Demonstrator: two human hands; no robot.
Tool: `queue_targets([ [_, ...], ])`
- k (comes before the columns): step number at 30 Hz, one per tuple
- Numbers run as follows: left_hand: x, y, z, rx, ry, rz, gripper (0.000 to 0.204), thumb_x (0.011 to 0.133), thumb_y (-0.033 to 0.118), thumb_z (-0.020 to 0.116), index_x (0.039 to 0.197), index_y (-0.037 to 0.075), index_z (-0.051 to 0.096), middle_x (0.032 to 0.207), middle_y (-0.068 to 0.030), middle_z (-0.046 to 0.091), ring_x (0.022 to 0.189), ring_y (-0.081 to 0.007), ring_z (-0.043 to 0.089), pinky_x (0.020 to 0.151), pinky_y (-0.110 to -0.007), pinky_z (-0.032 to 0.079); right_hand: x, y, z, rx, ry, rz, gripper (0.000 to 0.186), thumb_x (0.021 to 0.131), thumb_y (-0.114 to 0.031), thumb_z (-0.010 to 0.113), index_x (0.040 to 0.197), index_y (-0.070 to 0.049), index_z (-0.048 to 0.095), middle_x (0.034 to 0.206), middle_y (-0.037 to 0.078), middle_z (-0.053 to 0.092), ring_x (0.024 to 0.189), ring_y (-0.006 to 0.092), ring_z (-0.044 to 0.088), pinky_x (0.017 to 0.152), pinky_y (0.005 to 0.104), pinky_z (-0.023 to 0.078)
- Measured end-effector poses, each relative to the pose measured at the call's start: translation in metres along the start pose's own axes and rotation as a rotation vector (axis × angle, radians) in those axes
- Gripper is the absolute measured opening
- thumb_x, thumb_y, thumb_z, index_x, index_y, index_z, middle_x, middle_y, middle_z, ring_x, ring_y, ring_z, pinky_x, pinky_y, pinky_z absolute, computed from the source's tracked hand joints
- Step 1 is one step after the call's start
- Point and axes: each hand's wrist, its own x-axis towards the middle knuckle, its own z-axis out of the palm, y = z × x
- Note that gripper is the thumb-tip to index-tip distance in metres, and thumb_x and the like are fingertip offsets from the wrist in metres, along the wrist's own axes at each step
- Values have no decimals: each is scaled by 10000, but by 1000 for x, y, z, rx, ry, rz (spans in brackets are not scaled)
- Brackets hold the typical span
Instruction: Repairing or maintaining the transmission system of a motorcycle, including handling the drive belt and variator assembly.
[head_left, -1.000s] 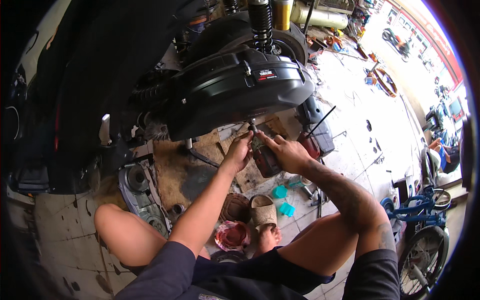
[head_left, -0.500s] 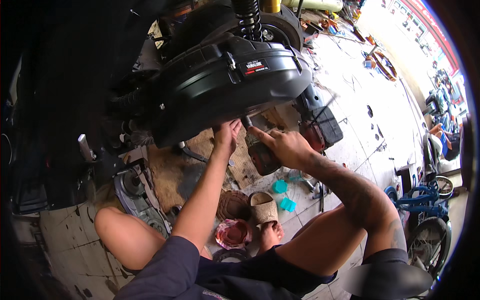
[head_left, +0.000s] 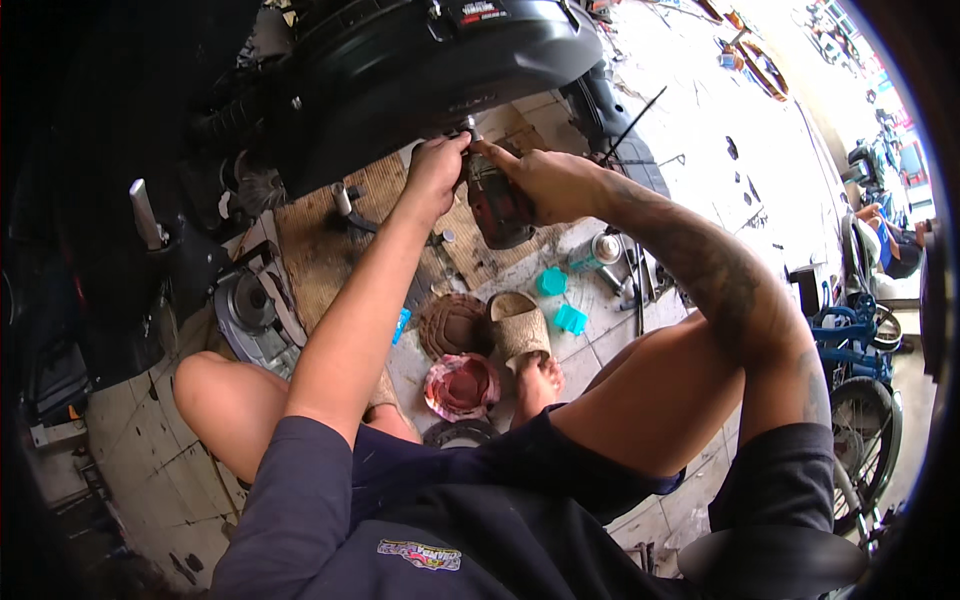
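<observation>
My right hand [head_left: 555, 188] is wrapped around a dark and red cordless impact driver [head_left: 500, 210]. The driver's metal socket [head_left: 470, 126] points up at the lower edge of a black scooter engine cover [head_left: 400, 95]. Close beside that socket is my left hand [head_left: 436, 172], its fingers pinched together at the tip. Whatever lies between those fingers is hidden. The spot where the socket meets the cover is too small to make out.
Cardboard [head_left: 310, 235] lies under the scooter, with a metal lever on it. Near my feet are teal plastic pieces [head_left: 551, 281], a spray can [head_left: 598, 249], a pink crumpled dish [head_left: 462, 386] and a brown round mat [head_left: 455, 325]. A grey engine part [head_left: 250, 305] rests left.
The view has tilted lower, so the scooter sits higher in the picture. My left fingers, spread under the cover before, are now pinched by the socket. My right hand keeps its hold on the driver.
</observation>
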Motion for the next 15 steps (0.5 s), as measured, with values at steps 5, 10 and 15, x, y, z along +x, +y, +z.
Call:
queue_targets([
  [5,-89,-13,-26,266,-11,-49,221,933,237,623,838,44,675,810,-31,680,701,-135,626,666,-318,509,-52,-55,17,251,-153,45,1061,719,-149,728,1543,-70,65,703,224,632,652,421,651,566,492,492],
  [10,-211,-164,-145,1710,-923,437,302,831,403,658,756,111,651,803,-84,603,746,-283,622,619,-424,509,-125,-52,62,287,-472,236,1090,762,-206,739,1541,-99,-15,639,208,618,564,399,633,516,495,480],
  [15,-269,-230,-224,1859,-1093,629,129,824,262,571,826,157,646,914,0,563,956,-197,521,789,-362,403,-204,-27,158,433,-260,409,1173,750,-222,752,1514,-89,-129,674,262,630,597,454,633,534,535,496],
])
